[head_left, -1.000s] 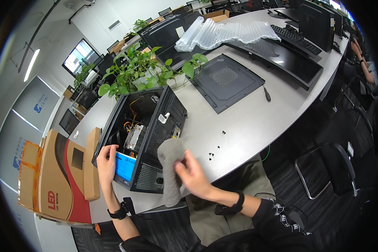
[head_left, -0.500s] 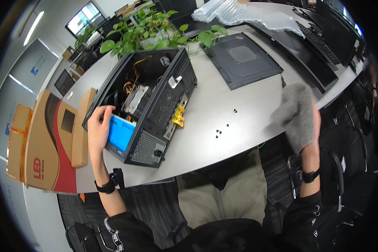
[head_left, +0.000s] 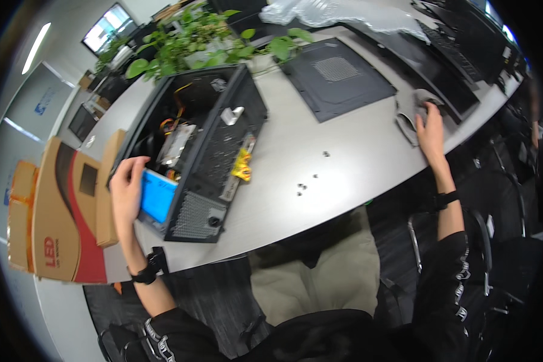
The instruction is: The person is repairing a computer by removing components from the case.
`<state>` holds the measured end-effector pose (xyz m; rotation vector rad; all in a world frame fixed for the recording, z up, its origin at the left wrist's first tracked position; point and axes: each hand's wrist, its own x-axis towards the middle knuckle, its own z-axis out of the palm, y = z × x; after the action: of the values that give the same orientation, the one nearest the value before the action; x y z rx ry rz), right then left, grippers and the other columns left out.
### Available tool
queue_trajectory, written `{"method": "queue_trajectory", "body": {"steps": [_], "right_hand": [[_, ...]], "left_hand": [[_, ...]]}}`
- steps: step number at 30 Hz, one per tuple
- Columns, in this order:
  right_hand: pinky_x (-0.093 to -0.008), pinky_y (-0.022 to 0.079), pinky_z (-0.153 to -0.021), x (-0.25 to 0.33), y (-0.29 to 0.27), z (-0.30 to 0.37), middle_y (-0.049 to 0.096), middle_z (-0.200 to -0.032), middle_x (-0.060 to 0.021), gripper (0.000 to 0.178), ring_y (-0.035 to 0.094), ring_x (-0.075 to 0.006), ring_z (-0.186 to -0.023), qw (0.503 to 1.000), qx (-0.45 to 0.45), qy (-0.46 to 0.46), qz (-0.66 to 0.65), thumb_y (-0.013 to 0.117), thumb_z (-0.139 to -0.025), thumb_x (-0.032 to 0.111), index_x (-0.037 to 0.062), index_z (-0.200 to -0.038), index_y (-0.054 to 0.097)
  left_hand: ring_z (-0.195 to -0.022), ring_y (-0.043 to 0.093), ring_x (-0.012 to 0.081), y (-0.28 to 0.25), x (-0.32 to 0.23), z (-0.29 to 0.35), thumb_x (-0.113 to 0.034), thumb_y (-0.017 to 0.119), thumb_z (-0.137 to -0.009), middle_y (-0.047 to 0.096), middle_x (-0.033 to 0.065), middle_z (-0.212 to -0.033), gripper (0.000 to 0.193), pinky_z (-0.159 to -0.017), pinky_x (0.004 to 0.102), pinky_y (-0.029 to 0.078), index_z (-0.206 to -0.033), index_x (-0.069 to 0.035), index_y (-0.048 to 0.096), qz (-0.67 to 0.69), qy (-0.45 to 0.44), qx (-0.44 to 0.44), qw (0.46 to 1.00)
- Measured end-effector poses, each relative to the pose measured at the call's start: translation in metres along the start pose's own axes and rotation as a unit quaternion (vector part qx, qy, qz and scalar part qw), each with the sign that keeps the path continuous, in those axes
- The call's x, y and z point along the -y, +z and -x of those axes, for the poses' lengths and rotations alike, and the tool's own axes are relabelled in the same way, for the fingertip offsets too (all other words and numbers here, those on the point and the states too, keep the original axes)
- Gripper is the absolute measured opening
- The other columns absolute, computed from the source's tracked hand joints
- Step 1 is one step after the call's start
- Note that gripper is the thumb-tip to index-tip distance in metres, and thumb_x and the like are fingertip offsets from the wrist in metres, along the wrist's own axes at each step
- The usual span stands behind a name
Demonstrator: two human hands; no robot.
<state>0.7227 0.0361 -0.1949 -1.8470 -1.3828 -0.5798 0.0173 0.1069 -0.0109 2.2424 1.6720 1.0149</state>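
A black computer case lies on its side with its inside showing, tilted across the table's left part. My left hand grips its left edge, fingers hooked over the rim beside a blue-labelled power supply. A yellow part sticks out of the case's rear panel, and a small pale bracket rests on its upper edge. At the table's right side my right hand has its fingers closed on a crumpled grey cloth, which touches the tabletop.
Several small dark screws lie mid-table. A black side panel lies behind them. Leafy plants and bubble wrap are at the back, a dark monitor at right. Cardboard boxes stand at left.
My right hand has brought the grey cloth from in front of the table's right edge onto the tabletop, farther away. My left hand stays on the case. The whole view has shifted slightly.
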Motion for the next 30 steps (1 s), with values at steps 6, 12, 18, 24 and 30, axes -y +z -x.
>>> {"method": "queue_trajectory", "body": {"steps": [6, 12, 18, 24, 30], "right_hand": [[-0.0468, 0.045, -0.107, 0.031, 0.000, -0.004, 0.060, -0.134, -0.0235, 0.044, 0.056, -0.0416, -0.126, 0.996, 0.011, 0.038, -0.083, 0.069, -0.090, 0.005, 0.0013, -0.132, 0.058], [-0.0464, 0.043, -0.109, 0.063, -0.033, -0.009, 0.061, -0.137, -0.0182, 0.033, 0.056, -0.0384, -0.127, 0.998, -0.045, -0.017, -0.045, 0.068, -0.093, 0.009, 0.0032, -0.126, 0.064], [-0.0451, 0.045, -0.102, 0.095, -0.033, -0.012, 0.067, -0.129, -0.0123, 0.035, 0.059, -0.0319, -0.122, 0.975, 0.057, -0.212, -0.037, 0.070, -0.093, 0.017, 0.0025, -0.125, 0.066], [-0.0504, 0.046, -0.091, 0.110, -0.011, -0.017, 0.068, -0.109, -0.0184, 0.035, 0.061, -0.0368, -0.110, 0.990, 0.105, -0.070, 0.061, 0.074, -0.091, 0.033, 0.0011, -0.104, 0.071], [-0.0481, 0.045, -0.092, 0.098, -0.013, -0.011, 0.062, -0.110, -0.0149, 0.022, 0.059, -0.0357, -0.111, 0.986, 0.080, -0.071, 0.127, 0.075, -0.089, 0.022, 0.0042, -0.099, 0.067]], "left_hand": [[-0.087, 0.053, 0.0074, -0.020, 0.022, 0.001, -0.028, 0.057, -0.110, 0.065, -0.0002, -0.096, 0.030, -0.078, 0.0231, 0.041, -0.114, -0.003, 0.073, 0.000, -0.029, 0.009, 1.000], [-0.085, 0.052, 0.0082, -0.012, 0.025, -0.001, -0.032, 0.055, -0.110, 0.066, 0.0005, -0.098, 0.035, -0.079, 0.0238, 0.041, -0.117, -0.002, 0.072, 0.022, -0.044, 0.006, 0.999], [-0.083, 0.051, 0.0087, -0.011, 0.021, 0.002, -0.029, 0.056, -0.109, 0.065, 0.0013, -0.097, 0.033, -0.078, 0.0254, 0.042, -0.116, -0.001, 0.071, 0.020, -0.041, -0.007, 0.999], [-0.089, 0.062, 0.0115, -0.021, 0.004, 0.010, -0.025, 0.060, -0.107, 0.070, 0.0051, -0.097, 0.029, -0.081, 0.0270, 0.048, -0.111, 0.001, 0.074, 0.015, -0.023, -0.019, 0.999], [-0.084, 0.068, 0.0200, -0.007, -0.004, 0.010, -0.022, 0.065, -0.102, 0.072, 0.0119, -0.097, 0.026, -0.079, 0.0321, 0.053, -0.108, 0.001, 0.075, 0.011, 0.006, -0.045, 0.999]]}}
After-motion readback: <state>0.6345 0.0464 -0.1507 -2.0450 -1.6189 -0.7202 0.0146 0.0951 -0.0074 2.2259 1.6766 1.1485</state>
